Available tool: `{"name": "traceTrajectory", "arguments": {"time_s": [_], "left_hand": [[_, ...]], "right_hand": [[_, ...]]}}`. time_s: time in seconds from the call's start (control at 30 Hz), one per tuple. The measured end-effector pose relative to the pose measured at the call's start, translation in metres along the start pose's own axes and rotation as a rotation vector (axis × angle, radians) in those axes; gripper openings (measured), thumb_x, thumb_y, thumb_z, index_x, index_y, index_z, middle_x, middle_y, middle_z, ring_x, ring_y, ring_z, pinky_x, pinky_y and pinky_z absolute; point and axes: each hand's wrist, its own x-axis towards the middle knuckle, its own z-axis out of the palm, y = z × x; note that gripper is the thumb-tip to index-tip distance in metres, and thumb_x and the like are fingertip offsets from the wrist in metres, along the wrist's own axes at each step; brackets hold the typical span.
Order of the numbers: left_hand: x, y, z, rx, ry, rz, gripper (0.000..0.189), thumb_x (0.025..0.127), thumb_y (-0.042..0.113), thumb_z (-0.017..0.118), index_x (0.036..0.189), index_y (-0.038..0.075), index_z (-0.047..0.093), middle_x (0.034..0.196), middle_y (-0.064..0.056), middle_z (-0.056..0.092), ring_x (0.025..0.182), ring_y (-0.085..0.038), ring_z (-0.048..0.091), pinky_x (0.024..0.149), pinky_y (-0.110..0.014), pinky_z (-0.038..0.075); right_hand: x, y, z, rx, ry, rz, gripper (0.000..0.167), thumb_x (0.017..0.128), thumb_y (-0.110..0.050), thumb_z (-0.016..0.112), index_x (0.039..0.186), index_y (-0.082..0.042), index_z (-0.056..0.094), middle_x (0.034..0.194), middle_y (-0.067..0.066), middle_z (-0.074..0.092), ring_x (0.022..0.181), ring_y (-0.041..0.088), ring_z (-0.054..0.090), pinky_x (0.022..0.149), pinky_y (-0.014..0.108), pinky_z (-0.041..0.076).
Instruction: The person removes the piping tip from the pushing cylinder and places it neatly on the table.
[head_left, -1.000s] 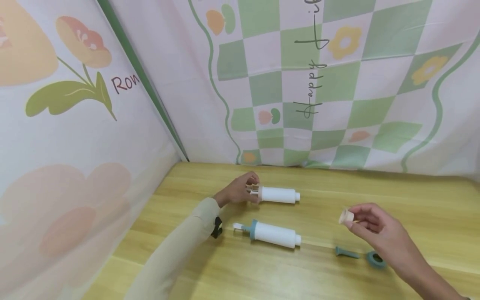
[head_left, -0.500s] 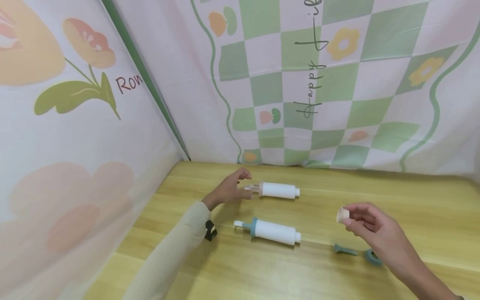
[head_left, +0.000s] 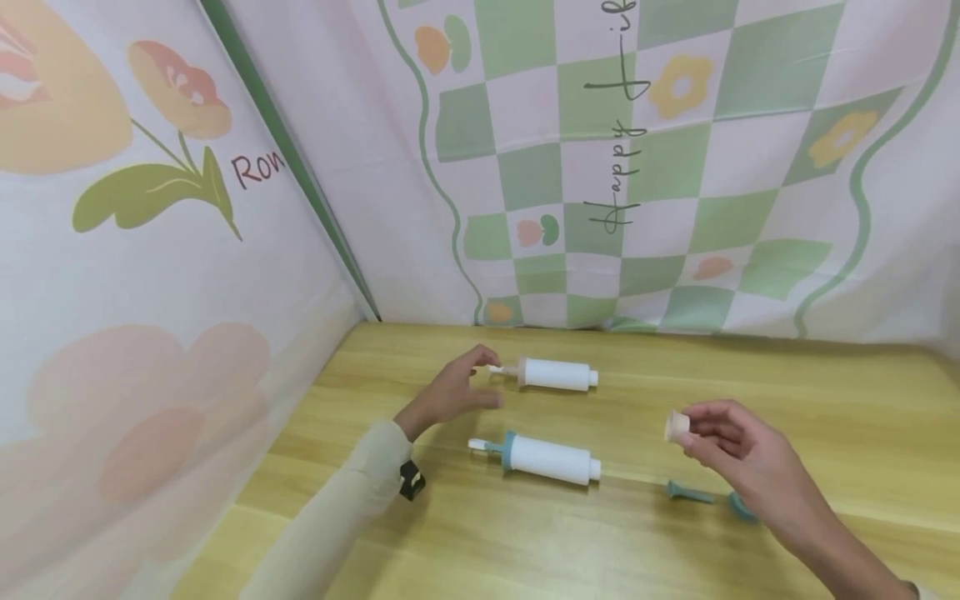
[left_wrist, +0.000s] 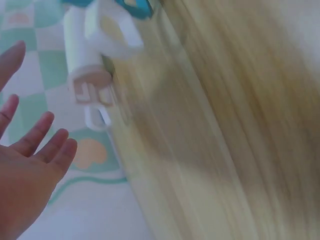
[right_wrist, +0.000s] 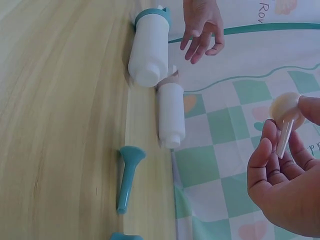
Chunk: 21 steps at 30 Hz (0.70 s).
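Note:
My right hand (head_left: 757, 458) pinches a small cream cup-shaped piece (head_left: 677, 426) between thumb and fingers, above the table. In the right wrist view a thin pale stem (right_wrist: 285, 139) hangs from this piece. My left hand (head_left: 450, 390), fingers spread and holding nothing, is beside the handle end of a white cylinder with a pink collar (head_left: 557, 374). The left wrist view shows a gap between those fingers and the cylinder. Nearer to me lies a larger white cylinder with a teal collar (head_left: 551, 460). Both lie on their sides, narrow tips pointing right.
A teal funnel-shaped piece with a stem (head_left: 690, 493) lies on the wooden table (head_left: 570, 542), below my right hand. Next to it is a round teal ring-like piece (head_left: 741, 506), partly covered by that hand. Patterned cloth (head_left: 525, 167) hangs behind the table and on the left.
My left hand has let go of the pink-collared cylinder's handle end and drawn back left, its fingers opening. The cream piece, still in my right hand, has shifted slightly left and turned.

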Motion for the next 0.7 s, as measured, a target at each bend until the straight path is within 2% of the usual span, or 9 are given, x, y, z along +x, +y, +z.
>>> {"name": "traceTrajectory", "arguments": {"time_s": [0.2, 0.3, 0.4, 0.57, 0.7], "left_hand": [[-0.006, 0.017, 0.011, 0.006, 0.014, 0.053, 0.056, 0.086, 0.015, 0.081, 0.133, 0.005, 0.052, 0.135, -0.011, 0.057, 0.13, -0.03, 0.048, 0.108, -0.052, 0.036], [-0.008, 0.027, 0.018, -0.023, 0.017, 0.081, 0.059, 0.085, 0.012, 0.081, 0.135, 0.005, 0.05, 0.134, -0.016, 0.058, 0.126, -0.03, 0.052, 0.106, -0.053, 0.04], [-0.011, 0.037, 0.024, -0.031, 0.015, 0.094, 0.06, 0.085, 0.01, 0.081, 0.136, 0.006, 0.05, 0.128, -0.015, 0.062, 0.12, -0.028, 0.057, 0.102, -0.048, 0.045], [-0.014, 0.052, 0.032, -0.015, 0.015, 0.095, 0.06, 0.085, 0.01, 0.081, 0.136, 0.009, 0.051, 0.12, -0.004, 0.065, 0.111, -0.019, 0.061, 0.096, -0.034, 0.049], [-0.019, 0.064, 0.036, -0.021, 0.023, 0.095, 0.056, 0.085, 0.012, 0.081, 0.134, 0.012, 0.053, 0.115, -0.001, 0.066, 0.107, -0.022, 0.063, 0.093, -0.03, 0.05]], "right_hand": [[0.001, -0.003, 0.005, 0.016, 0.013, -0.027, 0.031, 0.1, -0.008, 0.061, 0.128, 0.005, 0.052, 0.108, 0.001, 0.066, 0.093, 0.008, 0.065, 0.075, 0.022, 0.055], [0.0, -0.003, 0.006, 0.025, 0.01, -0.034, 0.03, 0.101, -0.006, 0.06, 0.127, 0.006, 0.052, 0.107, 0.001, 0.067, 0.092, 0.009, 0.065, 0.075, 0.021, 0.055], [0.0, -0.006, 0.007, 0.026, 0.0, -0.041, 0.03, 0.101, -0.007, 0.059, 0.128, 0.006, 0.052, 0.107, 0.002, 0.067, 0.091, 0.011, 0.066, 0.076, 0.021, 0.055], [0.001, -0.01, 0.009, 0.025, -0.006, -0.06, 0.03, 0.101, -0.009, 0.06, 0.127, 0.004, 0.054, 0.108, 0.004, 0.068, 0.092, 0.011, 0.067, 0.077, 0.021, 0.055], [0.0, -0.011, 0.012, 0.052, -0.01, -0.076, 0.029, 0.1, -0.005, 0.06, 0.126, 0.005, 0.053, 0.106, 0.004, 0.068, 0.09, 0.013, 0.067, 0.077, 0.022, 0.055]]}}
